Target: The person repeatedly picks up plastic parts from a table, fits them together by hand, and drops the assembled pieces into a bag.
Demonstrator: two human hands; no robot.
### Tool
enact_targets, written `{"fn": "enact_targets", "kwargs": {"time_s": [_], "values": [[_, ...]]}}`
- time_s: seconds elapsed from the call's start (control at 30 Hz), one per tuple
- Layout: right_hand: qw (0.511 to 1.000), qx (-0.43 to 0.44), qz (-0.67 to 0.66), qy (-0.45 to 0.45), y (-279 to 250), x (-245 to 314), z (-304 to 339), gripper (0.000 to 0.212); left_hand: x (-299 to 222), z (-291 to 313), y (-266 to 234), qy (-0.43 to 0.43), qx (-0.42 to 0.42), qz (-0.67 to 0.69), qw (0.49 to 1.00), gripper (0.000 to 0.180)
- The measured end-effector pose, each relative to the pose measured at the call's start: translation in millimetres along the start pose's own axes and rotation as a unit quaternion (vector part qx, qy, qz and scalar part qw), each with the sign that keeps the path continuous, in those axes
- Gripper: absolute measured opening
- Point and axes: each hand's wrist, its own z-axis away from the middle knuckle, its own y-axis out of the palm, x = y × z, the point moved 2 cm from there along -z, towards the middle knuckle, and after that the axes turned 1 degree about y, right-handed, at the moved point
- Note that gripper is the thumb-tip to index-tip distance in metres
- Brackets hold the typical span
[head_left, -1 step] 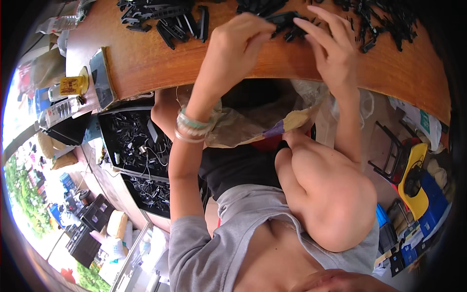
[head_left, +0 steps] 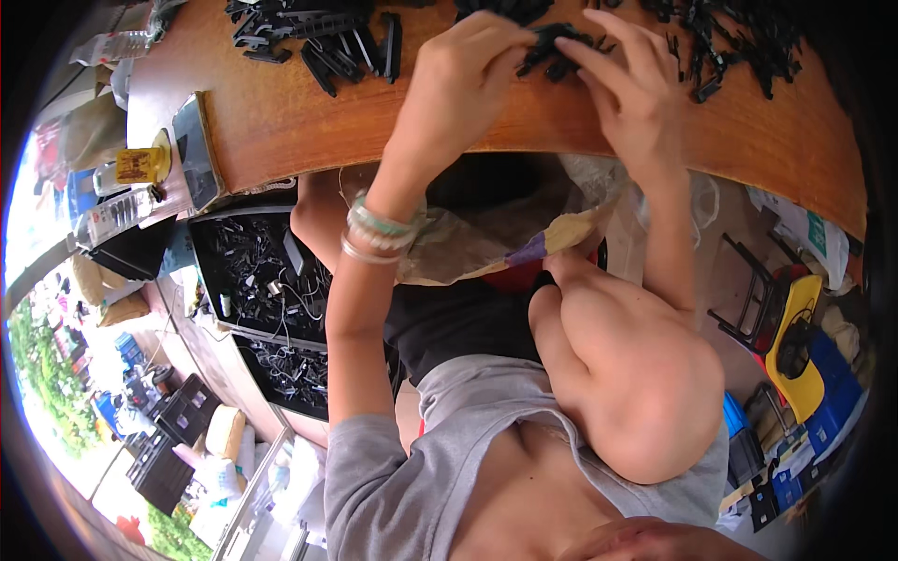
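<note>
My left hand (head_left: 465, 82) is over the wooden table (head_left: 281, 131), thumb and fingertips pinched together. Whatever lies in that pinch, if anything, I cannot make out. To its right hovers my right hand (head_left: 638, 107), fingers bent and apart, fingertips close to a small cluster of black plastic parts (head_left: 557, 64). Bracelets (head_left: 379, 229) circle my left wrist. A pile of longer black plastic pieces (head_left: 332, 51) lies left of my hands, and a heap of thin black pieces (head_left: 739, 47) lies to the right.
Below the table edge an open plastic-lined bag (head_left: 458, 257) sits by my legs. Black trays (head_left: 257, 271) of small parts stand at the left. A phone-like dark slab (head_left: 194, 150) and a yellow container (head_left: 140, 165) are at the table's left end. A yellow object (head_left: 795, 346) is at the right.
My left hand has shifted slightly right and upward, its bracelets moving along. My right hand's fingers have moved a little left. The piles look unchanged.
</note>
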Motion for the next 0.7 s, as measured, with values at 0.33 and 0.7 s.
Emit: {"fn": "enact_targets", "kwargs": {"time_s": [0.33, 0.7], "values": [[0.994, -0.023, 0.066, 0.078, -3.5, 3.9, 14.6, 0.02, -6.0, -24.0, 22.5, -0.063, 0.053, -0.256, 0.963, 0.011], [0.87, -0.072, -0.36, 0.329, 11.4, -11.1, 18.0, 0.013, 5.5, 16.7, -5.8, -0.253, -0.209, 0.377, 0.866, 0.018]]}}
